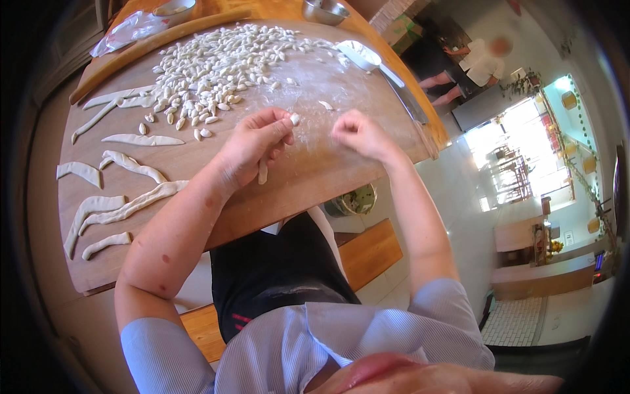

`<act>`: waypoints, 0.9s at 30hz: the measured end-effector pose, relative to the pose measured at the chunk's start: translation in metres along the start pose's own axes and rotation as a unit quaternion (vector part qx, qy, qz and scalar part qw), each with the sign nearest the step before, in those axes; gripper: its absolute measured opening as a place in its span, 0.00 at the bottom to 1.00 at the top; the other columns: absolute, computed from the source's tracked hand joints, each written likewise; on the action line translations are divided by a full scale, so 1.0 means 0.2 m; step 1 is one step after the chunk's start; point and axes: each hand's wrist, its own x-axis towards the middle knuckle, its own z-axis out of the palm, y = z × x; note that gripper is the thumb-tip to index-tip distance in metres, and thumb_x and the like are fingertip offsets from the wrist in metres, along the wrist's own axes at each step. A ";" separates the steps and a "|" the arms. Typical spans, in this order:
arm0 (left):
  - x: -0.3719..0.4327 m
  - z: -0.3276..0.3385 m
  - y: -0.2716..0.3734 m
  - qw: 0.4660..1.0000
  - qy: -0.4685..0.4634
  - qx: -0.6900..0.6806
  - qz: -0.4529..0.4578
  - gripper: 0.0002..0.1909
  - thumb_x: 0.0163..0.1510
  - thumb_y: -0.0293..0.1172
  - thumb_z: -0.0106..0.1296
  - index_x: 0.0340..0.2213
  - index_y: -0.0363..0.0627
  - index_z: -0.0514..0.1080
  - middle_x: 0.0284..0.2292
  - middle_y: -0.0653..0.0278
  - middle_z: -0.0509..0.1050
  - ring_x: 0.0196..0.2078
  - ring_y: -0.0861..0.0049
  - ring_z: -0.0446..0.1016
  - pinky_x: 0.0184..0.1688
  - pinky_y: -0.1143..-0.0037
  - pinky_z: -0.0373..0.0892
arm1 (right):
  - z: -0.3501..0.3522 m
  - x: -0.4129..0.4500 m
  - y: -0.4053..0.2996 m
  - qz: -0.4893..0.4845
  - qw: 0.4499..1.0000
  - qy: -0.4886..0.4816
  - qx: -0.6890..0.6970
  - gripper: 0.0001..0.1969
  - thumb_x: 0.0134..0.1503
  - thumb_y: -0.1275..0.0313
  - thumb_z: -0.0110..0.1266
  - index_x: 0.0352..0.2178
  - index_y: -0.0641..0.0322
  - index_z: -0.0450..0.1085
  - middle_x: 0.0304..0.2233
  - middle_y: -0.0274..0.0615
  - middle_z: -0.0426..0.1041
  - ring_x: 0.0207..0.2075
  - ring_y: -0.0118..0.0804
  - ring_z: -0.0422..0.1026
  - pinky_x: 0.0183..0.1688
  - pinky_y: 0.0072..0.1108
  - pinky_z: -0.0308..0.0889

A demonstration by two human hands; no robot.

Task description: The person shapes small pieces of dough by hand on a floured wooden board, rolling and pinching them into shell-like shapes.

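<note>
My left hand (258, 143) grips a dough strip (263, 171); its lower end hangs beneath the palm, and a small white tip (295, 119) pokes out past thumb and forefinger. To the right, apart from it, my right hand (362, 133) is over the board with its fingers curled in; no dough shows in it. A single dough piece (326, 105) appears just beyond that hand. Farther back on the floured wooden board (315, 167) spreads a large heap of small pinched dough pieces (211, 69). Rolled and flat dough strips (133, 209) lie along the board's left side.
A long rolling pin (157, 51) borders the heap at the back left, near a plastic bag (130, 32) and a bowl (174, 11). A metal bowl (325, 12), a white flour scoop (362, 55) and a wide blade (406, 98) sit farther right. Another person (475, 69) stands beyond the table.
</note>
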 end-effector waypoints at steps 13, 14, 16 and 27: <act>0.02 -0.03 0.00 0.999 0.038 -0.037 0.005 0.03 0.50 0.30 0.46 0.28 0.46 0.65 0.19 0.69 0.65 0.13 0.90 0.55 0.14 0.88 0.51 | -0.05 0.20 0.27 0.078 0.963 0.193 -0.170 0.19 0.43 0.59 0.55 0.34 0.58 0.66 0.36 0.45 0.65 0.40 0.41 0.65 0.42 0.26 0.60; 0.01 -0.03 0.00 0.999 0.037 -0.036 0.006 0.03 0.50 0.30 0.46 0.28 0.46 0.65 0.19 0.69 0.65 0.13 0.90 0.55 0.14 0.88 0.51 | -0.07 0.19 0.28 0.078 0.963 0.194 -0.171 0.19 0.43 0.59 0.55 0.34 0.58 0.66 0.36 0.45 0.65 0.40 0.41 0.65 0.42 0.26 0.60; 0.01 -0.03 -0.01 0.998 0.051 -0.039 0.002 0.03 0.50 0.30 0.46 0.28 0.46 0.65 0.19 0.69 0.65 0.13 0.89 0.55 0.14 0.88 0.52 | -0.10 0.20 0.24 0.158 0.962 0.194 -0.110 0.17 0.47 0.60 0.51 0.33 0.62 0.66 0.30 0.44 0.68 0.35 0.38 0.67 0.37 0.25 0.63; 0.03 -0.05 -0.02 0.998 0.049 -0.043 0.005 0.03 0.50 0.30 0.46 0.28 0.45 0.65 0.19 0.68 0.65 0.14 0.88 0.57 0.15 0.87 0.54 | -0.10 0.36 -0.05 0.144 0.970 0.121 0.157 0.14 0.55 0.63 0.39 0.28 0.64 0.65 0.23 0.41 0.69 0.22 0.28 0.67 0.26 0.20 0.64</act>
